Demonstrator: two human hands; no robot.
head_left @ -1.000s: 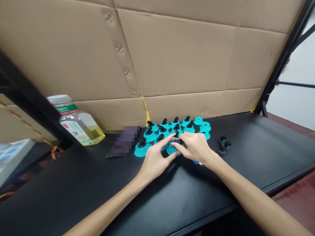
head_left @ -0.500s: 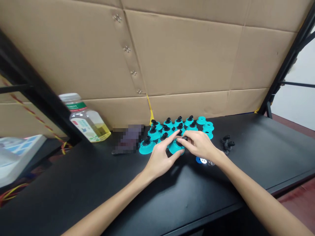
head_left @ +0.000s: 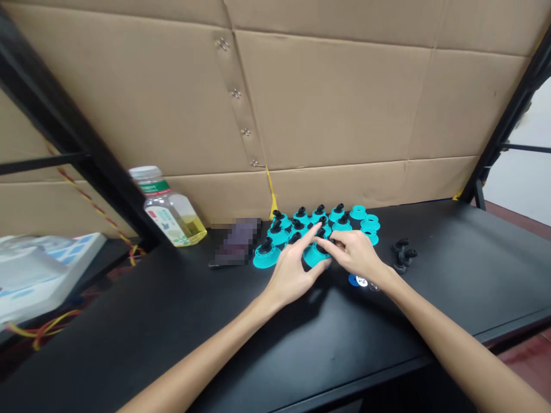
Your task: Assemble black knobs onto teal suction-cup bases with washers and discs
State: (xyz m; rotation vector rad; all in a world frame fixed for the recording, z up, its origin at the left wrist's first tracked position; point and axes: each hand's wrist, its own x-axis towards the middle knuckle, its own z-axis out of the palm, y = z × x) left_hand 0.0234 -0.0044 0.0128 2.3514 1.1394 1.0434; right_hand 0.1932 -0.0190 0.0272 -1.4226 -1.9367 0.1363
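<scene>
Left hand (head_left: 295, 268) holds a turquoise cup (head_left: 311, 257) between thumb and fingers — right hand (head_left: 355, 251) pinches its black fitting (head_left: 321, 249). Similar cups (head_left: 264, 260) stand beside and behind; loose fittings (head_left: 401, 261) lie right.

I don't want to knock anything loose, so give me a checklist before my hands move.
1. Left hand at the front turquoise base: ok, thumb and forefinger around it.
2. Black piece fully seated there: cannot tell, the right hand partly hides it.
3. Every turquoise base topped: not ok, the bare bases at right back have no black piece.
4. Loose black pieces apart from both hands: ok.
5. Bottle capped: ok.
</scene>
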